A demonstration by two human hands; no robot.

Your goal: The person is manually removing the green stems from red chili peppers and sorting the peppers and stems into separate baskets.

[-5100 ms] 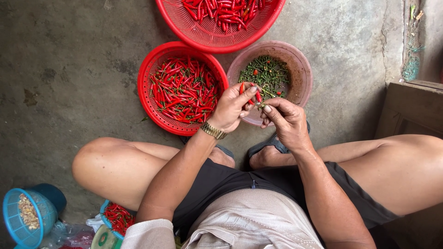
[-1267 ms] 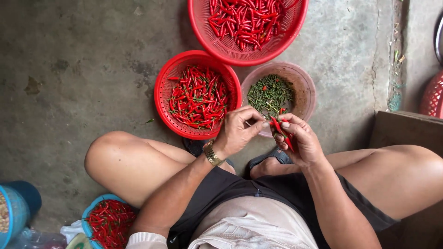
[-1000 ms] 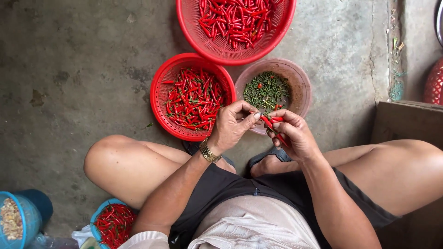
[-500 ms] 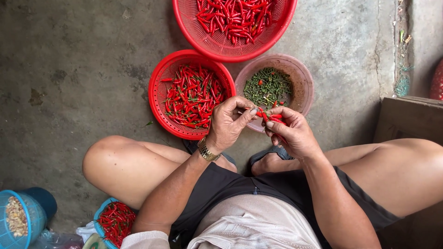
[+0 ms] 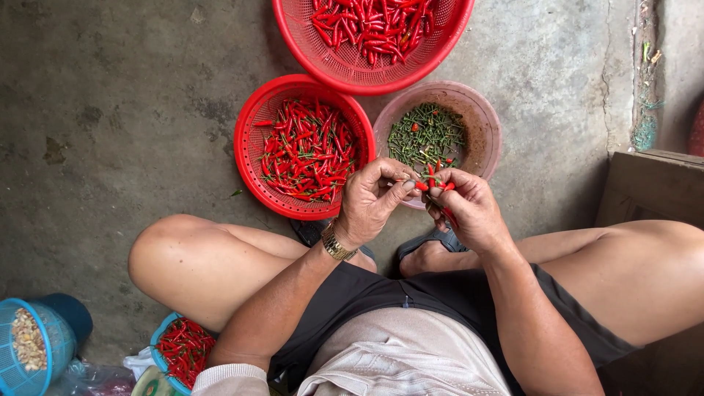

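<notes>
my left hand (image 5: 374, 202) and right hand (image 5: 469, 209) meet just over the near rim of the dull pink plastic bowl of green stems (image 5: 480, 121), both grips pinched narrow on 1 small red chilli pepper (image 5: 422, 185), with a few more tucked in my right palm. by my reckoning i'm partway: stems are piled up, yet the 2 red mesh plastic baskets (image 5: 249, 143) beside and beyond hold many chillies. whether those are stemmed is hard to make out, and the far basket is cut off.

Home yard or back step, informal food-prep spot. Bare, stained concrete floor (image 5: 125, 110); person sits low on it. Red plastic baskets (image 5: 304, 147) of chillies, a pinkish bowl (image 5: 480, 121) of green stems, a blue basket (image 5: 33, 352) beside the knee.
</notes>
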